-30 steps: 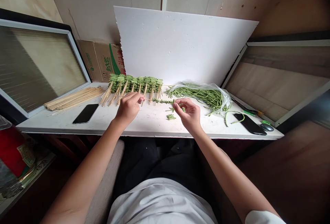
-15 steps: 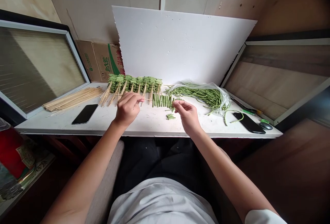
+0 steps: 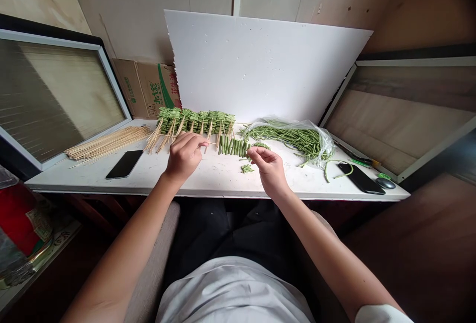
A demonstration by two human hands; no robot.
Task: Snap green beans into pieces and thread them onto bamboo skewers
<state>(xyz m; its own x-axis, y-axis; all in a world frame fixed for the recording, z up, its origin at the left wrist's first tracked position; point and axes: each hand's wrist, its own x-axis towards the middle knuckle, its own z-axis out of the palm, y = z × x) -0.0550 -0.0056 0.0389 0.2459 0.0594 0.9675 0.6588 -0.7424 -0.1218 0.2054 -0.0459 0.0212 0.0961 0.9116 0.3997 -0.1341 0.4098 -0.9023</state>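
My left hand (image 3: 185, 157) is closed around the stick end of a bamboo skewer (image 3: 213, 143), held level above the table. Several short green bean pieces (image 3: 232, 146) are threaded side by side along it. At the skewer's other end my right hand (image 3: 269, 166) pinches the last bean piece, partly hidden by thumb and fingers. Below, a few loose cut bean pieces (image 3: 246, 168) lie on the white table, and another small heap (image 3: 260, 145) shows behind the right hand. Finished bean skewers (image 3: 197, 119) are stacked behind the left hand, sticks towards me.
Bare bamboo skewers (image 3: 107, 142) lie at left by a phone (image 3: 124, 164). Long green beans (image 3: 293, 137) spill from a plastic bag on the right. Beyond them are a second phone (image 3: 360, 178) and a mouse (image 3: 386, 182). A white board (image 3: 267, 65) and a cardboard box (image 3: 145, 90) stand behind.
The hands stay almost in place, the right fingers still at the skewer's end. The threaded bean pieces tilt slightly differently. The whole view has shifted a little.
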